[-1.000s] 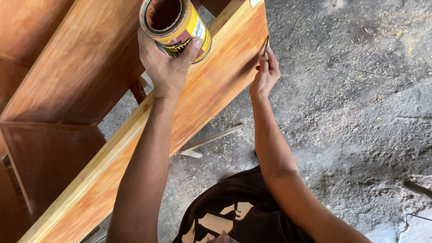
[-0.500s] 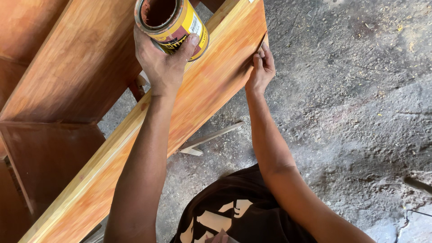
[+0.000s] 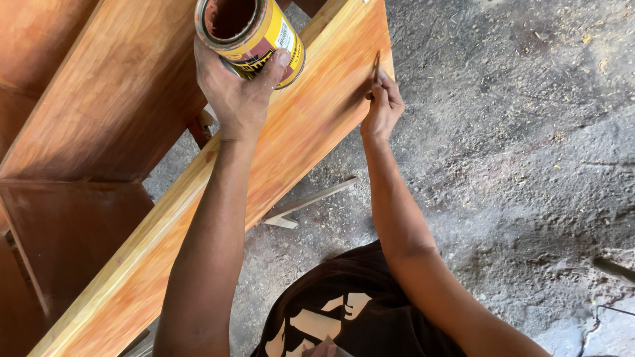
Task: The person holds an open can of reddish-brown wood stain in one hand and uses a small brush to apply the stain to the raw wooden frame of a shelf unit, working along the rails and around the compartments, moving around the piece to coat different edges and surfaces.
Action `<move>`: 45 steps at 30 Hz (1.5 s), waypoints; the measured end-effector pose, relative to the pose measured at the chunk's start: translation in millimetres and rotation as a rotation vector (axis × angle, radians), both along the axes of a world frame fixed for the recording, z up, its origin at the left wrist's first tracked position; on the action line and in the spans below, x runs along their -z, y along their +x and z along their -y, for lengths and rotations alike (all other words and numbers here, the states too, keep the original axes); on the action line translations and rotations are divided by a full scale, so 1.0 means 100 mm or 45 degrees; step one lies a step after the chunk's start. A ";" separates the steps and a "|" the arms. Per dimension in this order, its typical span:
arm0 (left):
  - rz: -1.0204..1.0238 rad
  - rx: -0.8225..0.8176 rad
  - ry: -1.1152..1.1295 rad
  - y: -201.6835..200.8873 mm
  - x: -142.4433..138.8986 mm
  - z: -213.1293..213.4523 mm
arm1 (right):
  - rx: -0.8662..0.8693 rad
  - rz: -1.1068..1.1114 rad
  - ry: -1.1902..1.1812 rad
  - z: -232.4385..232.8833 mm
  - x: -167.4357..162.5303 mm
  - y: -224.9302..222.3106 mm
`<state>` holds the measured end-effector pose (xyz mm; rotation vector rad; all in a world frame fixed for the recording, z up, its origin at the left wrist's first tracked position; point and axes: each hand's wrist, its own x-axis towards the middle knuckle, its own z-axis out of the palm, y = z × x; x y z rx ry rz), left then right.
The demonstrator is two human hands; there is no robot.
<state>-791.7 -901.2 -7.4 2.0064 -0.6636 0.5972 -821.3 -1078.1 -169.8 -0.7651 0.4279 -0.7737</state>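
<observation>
left hand (image 3: 238, 99): raised, fingers wrapped closed | right hand (image 3: 382, 106): extended, fingers pinched shut

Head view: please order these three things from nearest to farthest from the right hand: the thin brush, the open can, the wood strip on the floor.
1. Thin brush: held in the right hand, its tip on the orange board's edge.
2. Open can: to the left, gripped by the left hand.
3. Wood strip: lower down, on the grey floor beside the board.

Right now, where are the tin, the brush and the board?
tin (image 3: 274, 39), head view, yellow side wall.
brush (image 3: 376, 66), head view, thin dark handle above the right hand.
board (image 3: 311, 125), head view, bare orange face.
</observation>
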 end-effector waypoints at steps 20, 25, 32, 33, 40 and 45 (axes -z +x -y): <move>0.000 -0.062 0.009 0.00 -0.04 0.04 | 0.078 0.122 -0.607 0.07 -0.27 0.16; 0.038 -0.055 0.054 -0.01 -0.05 0.04 | -0.065 -0.091 -0.444 0.05 -0.14 -0.01; -0.021 -0.019 -0.016 -0.03 -0.05 0.04 | -0.096 -0.137 0.282 -0.10 0.36 -0.26; -0.056 -0.015 -0.034 -0.03 -0.05 0.04 | -0.066 -0.152 0.285 -0.08 0.42 -0.23; -0.081 0.071 -0.063 -0.04 -0.01 0.00 | 0.049 -0.297 0.499 -0.01 0.66 -0.16; -0.146 0.095 -0.099 -0.06 0.01 -0.01 | 0.043 -0.272 0.574 -0.02 0.75 -0.10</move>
